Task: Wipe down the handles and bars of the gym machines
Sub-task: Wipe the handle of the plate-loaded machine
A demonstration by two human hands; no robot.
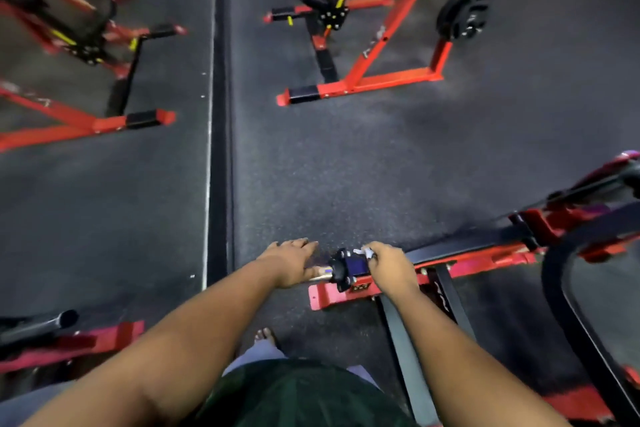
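A black lever bar (460,242) of a red machine runs from the right down to a black collar (341,269) and a short chrome end (320,274). My right hand (389,265) curls over the bar just behind the collar, pinching a small white cloth (363,251) against it. My left hand (292,262) lies flat with straight fingers over the chrome end, fingertips pointing right toward the collar. A blue-purple patch shows on the bar between both hands.
The machine's red base foot (332,296) sits below my hands on dark rubber flooring. Another red machine (377,45) with a weight plate (462,15) stands ahead, more red frames (86,121) on the left. A black floor strip (220,114) runs away from me.
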